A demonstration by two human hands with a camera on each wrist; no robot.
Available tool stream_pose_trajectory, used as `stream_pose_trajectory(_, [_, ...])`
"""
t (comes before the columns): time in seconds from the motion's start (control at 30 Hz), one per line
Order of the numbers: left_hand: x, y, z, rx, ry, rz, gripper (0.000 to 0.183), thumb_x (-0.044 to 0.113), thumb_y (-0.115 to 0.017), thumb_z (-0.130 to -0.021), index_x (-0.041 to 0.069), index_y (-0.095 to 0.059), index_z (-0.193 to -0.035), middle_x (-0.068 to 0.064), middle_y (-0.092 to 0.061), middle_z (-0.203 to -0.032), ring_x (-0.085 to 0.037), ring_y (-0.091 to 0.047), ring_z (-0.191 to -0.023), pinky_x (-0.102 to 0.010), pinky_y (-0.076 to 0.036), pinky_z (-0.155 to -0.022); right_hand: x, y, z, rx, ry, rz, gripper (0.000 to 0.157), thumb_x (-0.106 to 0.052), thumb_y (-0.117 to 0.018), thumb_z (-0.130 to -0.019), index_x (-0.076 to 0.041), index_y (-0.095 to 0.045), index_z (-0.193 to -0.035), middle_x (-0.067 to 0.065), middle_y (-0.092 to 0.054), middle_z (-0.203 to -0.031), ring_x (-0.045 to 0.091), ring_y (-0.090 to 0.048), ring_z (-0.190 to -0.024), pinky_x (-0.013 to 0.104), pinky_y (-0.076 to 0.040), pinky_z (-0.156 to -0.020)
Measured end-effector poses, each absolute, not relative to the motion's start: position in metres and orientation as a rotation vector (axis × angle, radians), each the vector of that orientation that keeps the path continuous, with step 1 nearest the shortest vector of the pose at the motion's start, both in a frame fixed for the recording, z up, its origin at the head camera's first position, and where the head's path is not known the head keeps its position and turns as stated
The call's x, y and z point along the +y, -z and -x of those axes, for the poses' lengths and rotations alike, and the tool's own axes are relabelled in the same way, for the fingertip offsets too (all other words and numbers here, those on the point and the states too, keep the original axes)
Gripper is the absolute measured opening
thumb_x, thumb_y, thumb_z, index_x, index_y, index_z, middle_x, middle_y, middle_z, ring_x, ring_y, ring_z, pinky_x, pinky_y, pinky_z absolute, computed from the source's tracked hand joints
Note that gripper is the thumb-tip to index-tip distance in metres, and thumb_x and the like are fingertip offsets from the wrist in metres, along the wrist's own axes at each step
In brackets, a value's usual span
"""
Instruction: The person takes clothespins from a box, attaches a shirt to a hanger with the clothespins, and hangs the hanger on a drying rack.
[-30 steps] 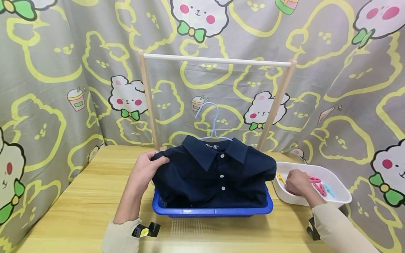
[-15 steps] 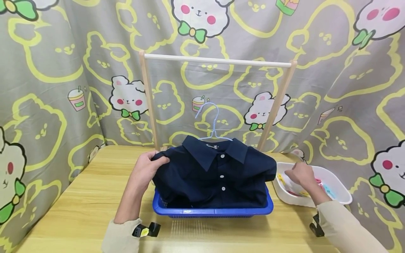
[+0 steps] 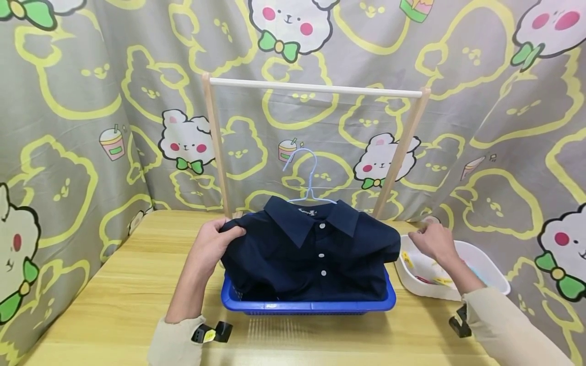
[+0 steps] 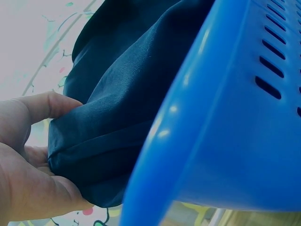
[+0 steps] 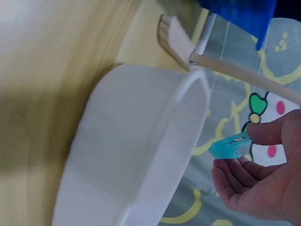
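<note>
A navy shirt [image 3: 297, 259] with a pointed collar and white buttons lies partly in a blue basket [image 3: 309, 305]. Out of its neck rises the hook of a light-blue hanger [image 3: 313, 175]. My left hand [image 3: 212, 241] pinches the sleeve on the left; in the left wrist view thumb and fingers close around the dark cloth [image 4: 108, 113] beside the basket wall. Above the white tub [image 3: 496, 284] my right hand [image 3: 435, 241] holds a teal clothes peg [image 5: 230, 146] between thumb and fingers, seen in the right wrist view. In the head view that peg is hidden by the hand.
Behind the basket stands a rack with wooden posts [image 3: 217, 152] and a white crossbar [image 3: 316, 88]. Yellow pegs [image 3: 406, 260] and others lie in the tub. A patterned curtain [image 3: 160, 30] surrounds the wooden table [image 3: 114, 300].
My right hand has lifted from among the pegs in the tub and shifted up toward its far edge. The left hand and shirt stay where they were.
</note>
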State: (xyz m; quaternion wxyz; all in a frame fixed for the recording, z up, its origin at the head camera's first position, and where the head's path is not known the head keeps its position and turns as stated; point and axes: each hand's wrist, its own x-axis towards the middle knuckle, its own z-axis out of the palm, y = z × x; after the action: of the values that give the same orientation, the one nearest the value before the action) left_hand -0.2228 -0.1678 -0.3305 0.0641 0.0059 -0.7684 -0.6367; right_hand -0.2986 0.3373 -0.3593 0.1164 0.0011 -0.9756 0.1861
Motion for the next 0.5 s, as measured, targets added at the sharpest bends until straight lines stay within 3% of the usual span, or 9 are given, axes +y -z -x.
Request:
stream_pose_trajectory(0.23, [-0.167, 0.33, 0.222, -2.321, 1.921, -0.025, 0.025, 0.014, -0.071, -0.09, 0.008, -0.055, -0.072, 0.001, -0.049, -0.078, -0.018, -0.051, -0.08, -0.03, -0.044, -0.07, 0.325, 0.342, 0.295, -2.823, -0.57, -0.009, 0.047, -0.031, -0.059, -0.096, -0.011, -0.047, -0.056, -0.002, -0.037, -0.049, 0.02, -0.042, -0.051, 0.034, -0.031, -0.056])
stream_pose_trajectory(0.3, [-0.167, 0.33, 0.223, -2.324, 1.923, -0.027, 0.026, 0.014, -0.071, -0.09, 0.009, -0.054, -0.071, 0.001, -0.048, -0.077, -0.018, -0.051, -0.079, -0.031, -0.044, -0.069, 0.321, 0.338, 0.293, -2.804, -0.559, -0.033, 0.047, -0.032, -0.06, -0.097, -0.006, -0.057, -0.059, -0.001, -0.046, -0.051, 0.022, -0.047, -0.054, 0.035, -0.033, -0.058])
stream_pose_trajectory(0.4, [-0.168, 0.331, 0.224, -2.323, 1.925, -0.028, 0.027, 0.015, -0.071, -0.09, 0.009, -0.054, -0.071, 0.001, -0.047, -0.076, -0.018, -0.051, -0.079, -0.031, -0.044, -0.068, 0.314, 0.331, 0.291, -2.767, -0.557, -0.048, 0.044, -0.034, -0.061, -0.098, 0.002, -0.07, -0.074, 0.008, -0.062, -0.061, 0.027, -0.057, -0.063, 0.036, -0.038, -0.061])
stream_pose_trajectory(0.5, [-0.168, 0.331, 0.223, -2.321, 1.923, -0.028, 0.027, 0.015, -0.071, -0.09, 0.009, -0.054, -0.071, 0.001, -0.047, -0.077, -0.019, -0.051, -0.079, -0.031, -0.044, -0.069, 0.306, 0.324, 0.288, -2.726, -0.587, -0.051, 0.043, -0.036, -0.061, -0.098, 0.005, -0.073, -0.091, 0.016, -0.071, -0.079, 0.032, -0.063, -0.073, 0.035, -0.043, -0.059])
